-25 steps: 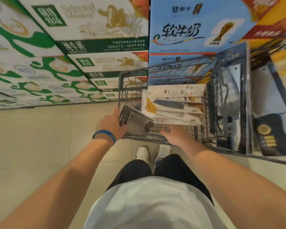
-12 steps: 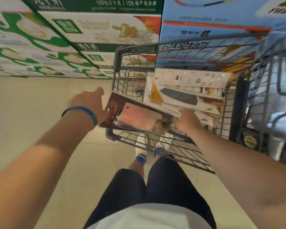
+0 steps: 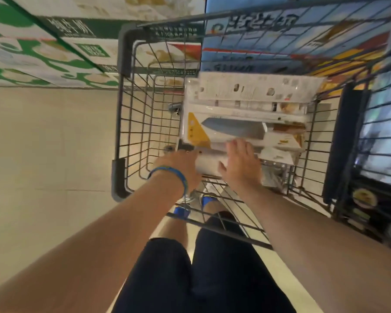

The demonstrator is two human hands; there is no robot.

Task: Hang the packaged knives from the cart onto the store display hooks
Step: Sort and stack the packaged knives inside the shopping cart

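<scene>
View from the head, looking down into a grey wire cart (image 3: pixel 122 109) that fills the centre and reaches toward 1 o'clock. A loose stack of packaged knives (image 3: pixel 246 105) lies flat in its basket, blades crosswise, one steel blade showing through clear plastic. At the stack's 6 o'clock edge sits the near pack (image 3: pixel 209 164), white and blurred. The left hand (image 3: pixel 178 164), with a blue wristband (image 3: pixel 167 171), curls round this pack's 9 o'clock end and grips it. The right hand (image 3: pixel 240 168) lies on top, its fingers (image 3: pixel 235 147) straight and spread, holding nothing; it probably steadies the slippery stack so that a single pack comes free. No pack is near a hook yet. Pale beige floor (image 3: pixel 43 143) tiles spread toward 9 o'clock. Green-and-white milk cartons (image 3: pixel 54 53) are stacked at 11 o'clock, blue cartons (image 3: pixel 246 5) at 12. At 3 o'clock, beyond the cart's side, a dark display (image 3: pixel 366 195) shows as a blur; its hooks cannot be made out
</scene>
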